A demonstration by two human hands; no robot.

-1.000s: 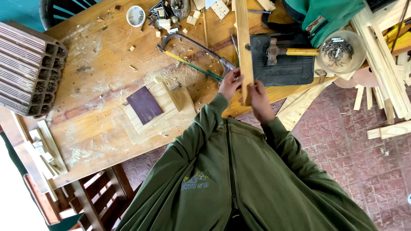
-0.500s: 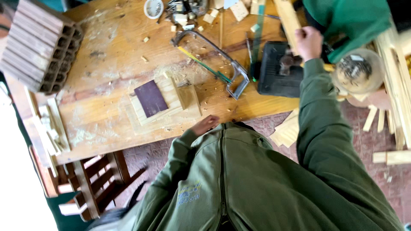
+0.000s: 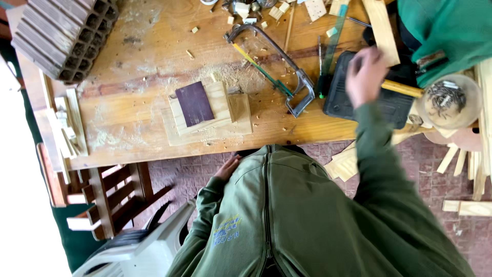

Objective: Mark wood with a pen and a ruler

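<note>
- Hammer [image 3: 402, 88] with a yellow wooden handle lies on the black pad [image 3: 359, 102], near the right end of the wooden workbench [image 3: 143, 56].
- Right hand [image 3: 365, 77] hangs just over that pad, close to the hammer handle. It is blurry, so I cannot tell if the fingers are open or closed, and I see nothing in it.
- Left hand [image 3: 226, 168] is down below the bench edge, by the person's green jacket [image 3: 307, 220]. It looks loose and open, holding nothing.
- It looks to me like the reaching step: the right hand is going for the hammer and has not gripped it.
- Next, I think the fingers need to wrap around the handle, not the head.
- Just beside the handle sits a clear bowl of nails [image 3: 445, 100], so the hand should take care not to bump it.
- Left of the pad lies a hacksaw [image 3: 277, 66] with a grey frame.
- Farther left is a flat wooden block [image 3: 225, 110] with a dark sheet of sandpaper [image 3: 193, 103] on top, and a ridged brick [image 3: 61, 36] in the far corner.
</note>
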